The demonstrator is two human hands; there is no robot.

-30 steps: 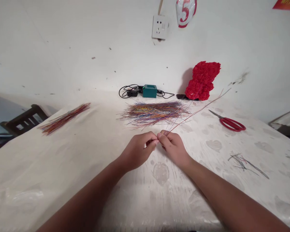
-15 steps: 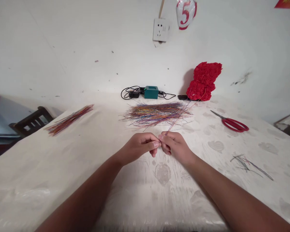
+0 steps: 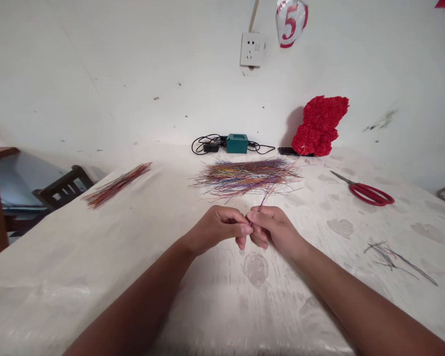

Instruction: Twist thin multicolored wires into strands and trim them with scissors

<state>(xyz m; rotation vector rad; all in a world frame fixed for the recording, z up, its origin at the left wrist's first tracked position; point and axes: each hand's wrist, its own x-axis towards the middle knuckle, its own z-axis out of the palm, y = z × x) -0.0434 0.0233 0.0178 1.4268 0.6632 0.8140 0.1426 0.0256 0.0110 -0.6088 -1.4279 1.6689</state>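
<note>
Above the near middle of the table, my left hand [image 3: 224, 226] and my right hand [image 3: 276, 227] meet fingertip to fingertip. Both are closed in a pinch on thin purple and reddish wires [image 3: 262, 201], whose loose ends rise from my right hand away from me. The wires' lower ends are hidden among my fingers. Just beyond the hands lies a wide loose pile of thin coloured wires [image 3: 244, 177]. Another narrower bundle of wires [image 3: 118, 185] rests at the left of the table.
Red-handled scissors [image 3: 371, 194] lie at the right, with a few dark wire pieces [image 3: 393, 258] nearer me. By the wall stand a teal box [image 3: 237, 143] with black cables, a phone-like black object [image 3: 286, 151] and a red flowery figure [image 3: 321, 126]. A dark chair [image 3: 65, 188] is at left.
The view has shifted slightly left, so everything sits further right. The held wires now show purple and closer together just above my right hand. Both hands keep their pinch.
</note>
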